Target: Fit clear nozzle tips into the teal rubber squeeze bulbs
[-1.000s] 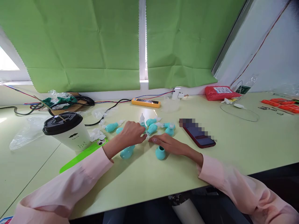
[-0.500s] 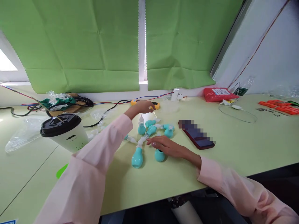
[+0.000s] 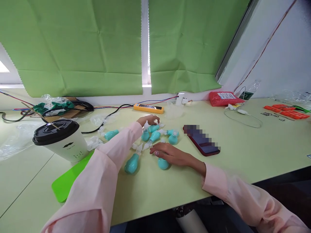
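Note:
Several teal rubber bulbs with clear tips lie grouped on the pale green table, one teal bulb (image 3: 132,164) nearest the front edge at the left. My left hand (image 3: 148,120) is at the back of the group, its fingers bent loosely downward beside a bulb with an upright clear tip (image 3: 145,134). Bulbs partly cover its fingertips. With its fingers stretched toward the left, my right hand (image 3: 171,153) rests low over a round teal bulb (image 3: 163,163), partly covering it. Nothing is visibly held in either hand.
A lidded paper cup (image 3: 70,147) and a bright green flat object (image 3: 69,181) are at the left. A phone (image 3: 202,142) lies to the right. Behind are a yellow device (image 3: 148,108), cables and a red package (image 3: 224,98). Orange-handled tools (image 3: 289,111) lie far right.
My left hand has come down and back from the yellow device to the bulbs. The front bulb is more tilted and lies farther left. My right hand stays over the round bulb.

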